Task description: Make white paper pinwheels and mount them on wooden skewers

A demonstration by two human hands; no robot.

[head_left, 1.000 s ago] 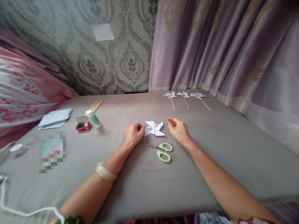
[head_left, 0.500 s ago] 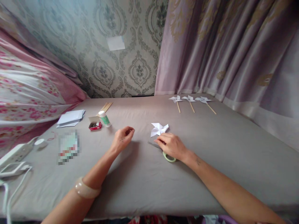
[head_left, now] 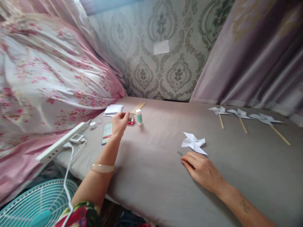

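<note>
My left hand (head_left: 120,124) is stretched out to the left, fingers pinched together beside the small red box (head_left: 131,121), partly covering it. Whether anything is between those fingertips I cannot make out. A white glue stick (head_left: 139,117) with a green label stands upright just right of the box. My right hand (head_left: 201,167) lies low on the cloth with curled fingers over the scissors (head_left: 180,153); only the blade tips show, the green handles are hidden. Just beyond it lies a folded white paper pinwheel (head_left: 193,143) without a stick.
Three pinwheels on sticks (head_left: 241,117) lie at the far right. Behind the box are wooden sticks (head_left: 139,107) and stacked white paper (head_left: 113,109). A phone (head_left: 107,133) lies left of my forearm. A power strip (head_left: 62,142) with cables runs along the left edge, above a turquoise fan (head_left: 40,201).
My left hand has moved left and forward, from the middle to the red box. My right hand stays by the scissors, now covering their handles. The view has turned left.
</note>
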